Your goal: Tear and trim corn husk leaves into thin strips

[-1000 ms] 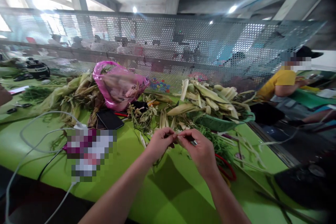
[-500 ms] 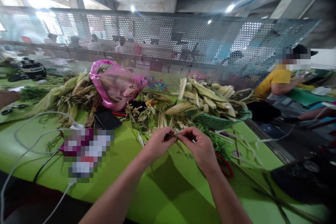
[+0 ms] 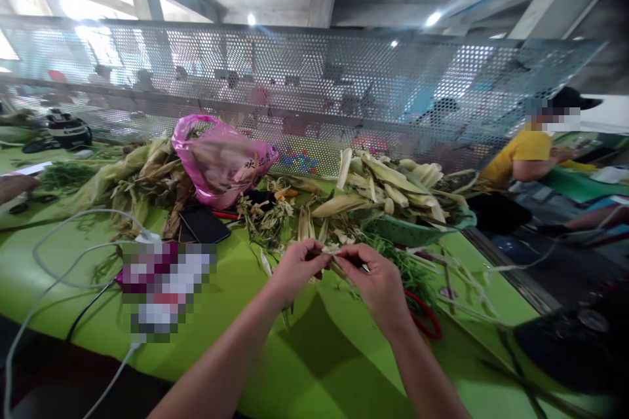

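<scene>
My left hand (image 3: 299, 270) and my right hand (image 3: 374, 281) meet over the green table (image 3: 314, 380), fingertips pinched together. Between them is a thin piece of dry husk (image 3: 330, 254), gripped from both sides; its ends are mostly hidden by the fingers. Just beyond stand upright strips of pale husk (image 3: 305, 222). A green basket (image 3: 407, 228) heaped with dry corn husks (image 3: 393, 180) is behind my right hand, and green sprigs (image 3: 410, 272) lie beside that hand.
At the left are a pink plastic bag (image 3: 221, 163), a dark phone (image 3: 205, 225), a purple power strip (image 3: 147, 265) and white cables. A red loop (image 3: 427, 321) lies right. Another person's hand (image 3: 17, 188) shows far left; a person in yellow (image 3: 525, 154) sits right.
My fingers have shifted slightly around the husk piece, still close together. The view has moved a little, and the other person's hand at the far left has lowered slightly.
</scene>
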`<state>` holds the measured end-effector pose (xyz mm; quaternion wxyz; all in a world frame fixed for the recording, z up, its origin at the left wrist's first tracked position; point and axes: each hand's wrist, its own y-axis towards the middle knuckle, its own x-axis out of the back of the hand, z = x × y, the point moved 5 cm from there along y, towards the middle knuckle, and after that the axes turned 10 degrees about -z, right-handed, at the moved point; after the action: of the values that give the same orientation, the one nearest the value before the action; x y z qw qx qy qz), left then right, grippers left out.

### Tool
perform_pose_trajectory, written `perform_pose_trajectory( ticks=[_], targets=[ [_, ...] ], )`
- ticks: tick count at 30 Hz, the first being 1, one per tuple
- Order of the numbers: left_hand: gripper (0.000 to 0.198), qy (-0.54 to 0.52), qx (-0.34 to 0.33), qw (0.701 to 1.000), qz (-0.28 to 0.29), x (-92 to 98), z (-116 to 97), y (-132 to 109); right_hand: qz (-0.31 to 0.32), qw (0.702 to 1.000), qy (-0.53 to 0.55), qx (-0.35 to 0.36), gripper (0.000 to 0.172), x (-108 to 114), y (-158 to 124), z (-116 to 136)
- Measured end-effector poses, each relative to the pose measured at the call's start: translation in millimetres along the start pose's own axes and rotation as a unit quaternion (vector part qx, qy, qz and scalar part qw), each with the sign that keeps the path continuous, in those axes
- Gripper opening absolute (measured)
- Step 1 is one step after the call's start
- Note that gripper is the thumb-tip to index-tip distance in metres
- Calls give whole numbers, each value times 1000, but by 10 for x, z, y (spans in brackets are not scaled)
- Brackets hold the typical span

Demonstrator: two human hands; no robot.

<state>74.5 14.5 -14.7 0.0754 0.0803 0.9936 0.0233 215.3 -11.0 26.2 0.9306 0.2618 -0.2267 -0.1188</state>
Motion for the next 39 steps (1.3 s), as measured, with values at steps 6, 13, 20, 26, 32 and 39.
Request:
perform_pose_trajectory(
  ticks=[6, 13, 20, 26, 32, 39],
  targets=[
    [25, -11, 3, 1000, -15, -16, -20, -2, 18, 999, -22, 34, 10, -35, -8, -14],
    [19, -33, -1, 998, -47, 19, -10, 0, 42, 999, 6, -6, 15, -43, -24, -2],
    [14, -11, 6, 999, -41, 13, 34, 6, 30, 998, 43, -36, 23, -23, 12, -39],
    [16, 10, -1, 1000, 6, -13, 30, -1, 37, 999, 21, -16, 18, -43, 10, 1],
    [19, 24, -10, 1000, -5, -25, 52, 11, 31, 998, 21, -51, 18, -60, -6, -74],
    [17, -75, 38, 995, -61, 48, 66, 4, 49, 991, 74, -98, 23, -151, -29, -78]
  ],
)
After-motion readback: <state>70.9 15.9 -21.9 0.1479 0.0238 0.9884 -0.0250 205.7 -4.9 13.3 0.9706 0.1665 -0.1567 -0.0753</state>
